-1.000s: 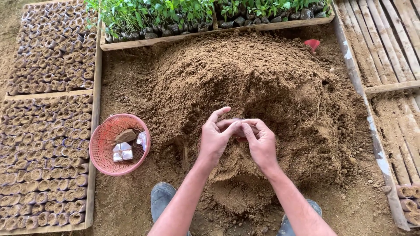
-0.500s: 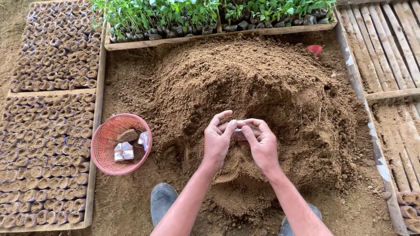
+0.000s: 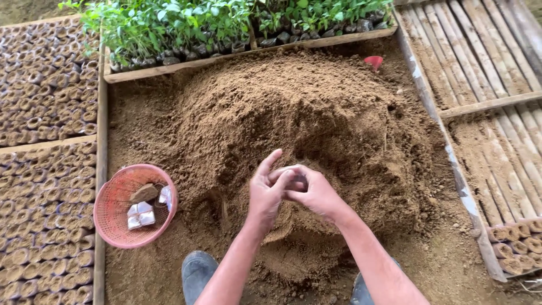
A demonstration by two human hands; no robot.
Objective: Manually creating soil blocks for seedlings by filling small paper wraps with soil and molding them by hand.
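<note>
I see both hands meeting over near slope of soil heap (image 3: pixel 293 113). Left hand (image 3: pixel 265 195) and right hand (image 3: pixel 316 195) pinch small dark bag (image 3: pixel 297 182) between fingertips, fingers curled, thumbs up. Pink basket (image 3: pixel 116 226) with white packets (image 3: pixel 140 213) sits left, beside filled pots (image 3: pixel 45 186).
</note>
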